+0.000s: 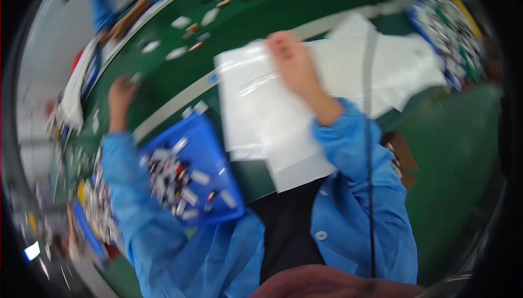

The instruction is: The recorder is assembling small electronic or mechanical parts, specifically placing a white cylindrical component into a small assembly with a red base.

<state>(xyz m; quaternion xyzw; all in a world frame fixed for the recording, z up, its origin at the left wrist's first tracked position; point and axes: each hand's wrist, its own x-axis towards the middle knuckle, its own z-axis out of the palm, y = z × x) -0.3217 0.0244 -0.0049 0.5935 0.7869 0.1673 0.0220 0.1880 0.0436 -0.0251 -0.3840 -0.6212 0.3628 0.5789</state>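
Observation:
My left hand [121, 97] reaches out over the green belt at the left. Its fingers are drawn together around a small pale item [136, 77], too blurred to name. My right hand [291, 64] is above the far part of a stack of glossy white plastic sheets or bags [248, 101], its fingers curled in; whether they pinch anything is hidden by blur. Between my arms and left of the stack sits a blue tray [222, 159], tilted in view, holding many small white, black and reddish cylindrical pieces [166, 175].
Small pale and copper-coloured pieces [208, 16] lie scattered on the green belt [261, 9]. More white sheets [381, 69] spread to the right. A filled bin [449, 36] stands far right, an open cardboard box [402, 159] nearer. Across the belt, a person in blue [128, 3] works.

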